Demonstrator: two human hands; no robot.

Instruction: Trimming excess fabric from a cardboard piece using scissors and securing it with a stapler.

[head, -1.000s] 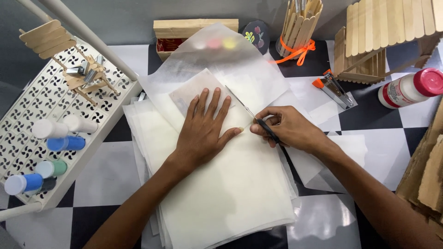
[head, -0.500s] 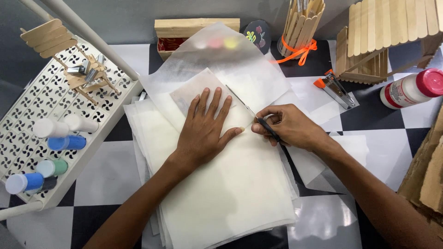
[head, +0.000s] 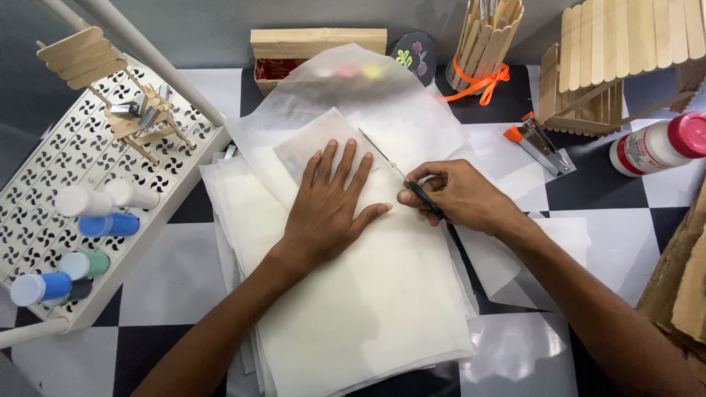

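Right hand [head: 460, 197] slightly nearer flat left hand [head: 331, 206]

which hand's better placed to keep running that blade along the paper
Right, most likely. The right hand already grips the thin dark-handled blade, its tip on the top sheet. The left hand lies flat, pinning that sheet, and holds no tool.

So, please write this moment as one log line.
left hand: flat on paper | right hand: holds pen on paper

Black-and-white checkered tabletop [head: 184, 272] below a grey wall [head: 220, 29]
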